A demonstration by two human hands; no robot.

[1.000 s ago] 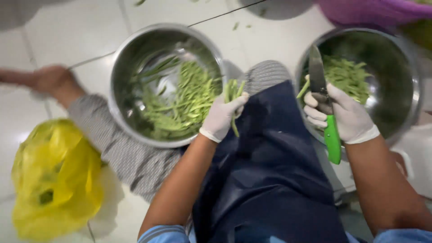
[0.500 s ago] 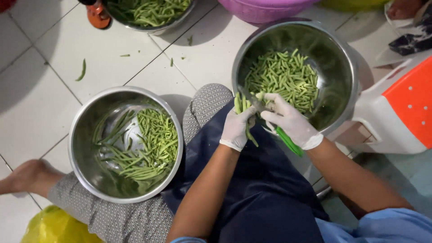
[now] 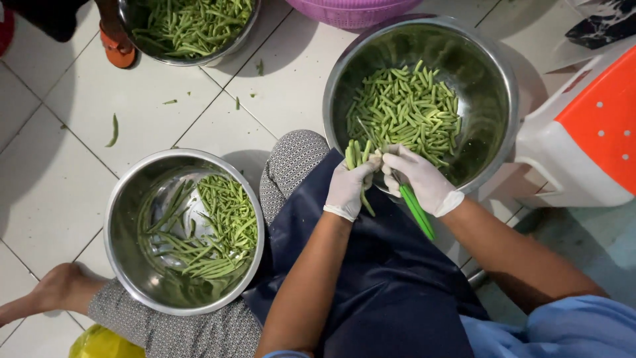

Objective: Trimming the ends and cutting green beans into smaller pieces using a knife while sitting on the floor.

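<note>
a bowl of whole beans [image 3: 185,229] sits on the floor [image 3: 59,166] left of the person's knee [image 3: 291,166]. a bowl of cut pieces [image 3: 421,99] lies ahead of both hands, right of the knee. a third bowl [image 3: 189,30] sits at the floor's far edge, a stool [image 3: 589,139] at right.

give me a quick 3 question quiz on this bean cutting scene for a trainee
1. True or false: the left hand grips a small bunch of whole green beans.
2. Which bowl holds the short cut pieces? A) the steel bowl by the left knee B) the steel bowl in front of the hands C) the pink basket
3. Fill in: the right hand holds a knife with a ____ handle.

Key: 1 true. 2 B, the bowl by the knee holds long uncut beans. 3 green.
</note>
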